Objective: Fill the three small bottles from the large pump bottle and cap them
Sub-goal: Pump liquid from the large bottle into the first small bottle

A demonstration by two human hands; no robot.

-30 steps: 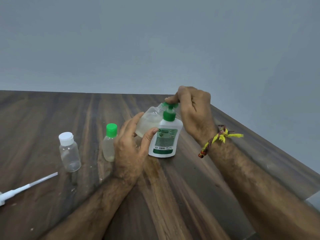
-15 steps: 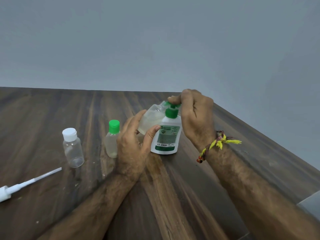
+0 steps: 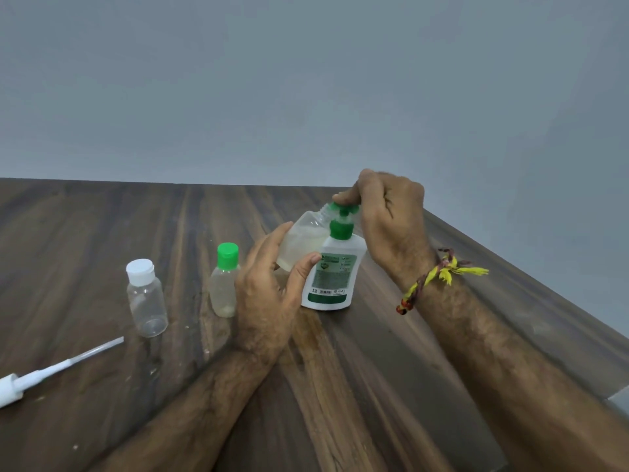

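Two hands working mid-tabletop [image 3: 391, 386]: left hand [image 3: 272, 287] gripping tilted small bottle [image 3: 303, 240] at spout; right hand [image 3: 388, 216], fingers curled, pressing pump bottle [image 3: 335, 277] head. Two capped bottles standing left.

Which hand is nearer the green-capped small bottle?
Left. The left hand sits right beside the green-capped small bottle, holding the tilted bottle; the right hand is beyond the pump bottle, on its pump.

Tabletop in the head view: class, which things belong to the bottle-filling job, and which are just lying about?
Job:
pump bottle
tilted small bottle
green-capped bottle
white-capped bottle
left hand
right hand

Lying about:
white pump tube
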